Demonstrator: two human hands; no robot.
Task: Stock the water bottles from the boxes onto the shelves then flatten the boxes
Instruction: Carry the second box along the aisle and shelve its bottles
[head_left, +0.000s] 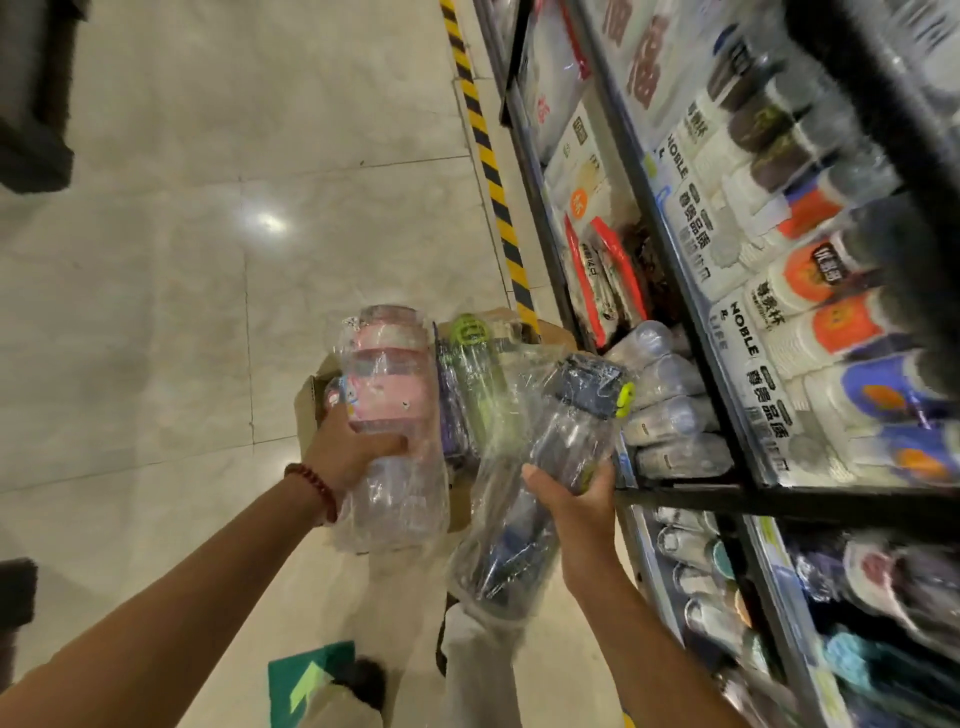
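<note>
A: Bottles in both hands. The left hand (349, 448) grips a pink water bottle (387, 384) in a clear plastic bag, fingers (384, 447) curled round its lower half, held up above the cardboard box (311, 400).

B: And the other one?

A: The right hand (582, 499) holds a dark blue bottle (576, 426) with a yellow-green clip on its lid, also bagged in plastic. The thumb lies across its near side and the fingers wrap behind it, so it is firmly grasped. It sits on the shelf side of the box, tilted with its lid toward the shelving unit (696, 291).

B: What is left in the box?

A: A green-lidded bottle (470, 358) in plastic stands in it, between the two held bottles. More wrapped shapes lie beside it, too blurred to name.

B: Where is the box?

A: On the tiled floor (208, 260), touching or just beside the foot of the shelving unit; I cannot tell which. A yellow-and-black striped strip (488, 161) runs along the floor beyond the box, along the unit's base.

B: The shelves?

A: Packed with stacked paper cups (831, 322) and rows of clear bottles (670, 415) lying at the level of the dark blue bottle. A red bead bracelet (317, 480) circles the left wrist.
</note>
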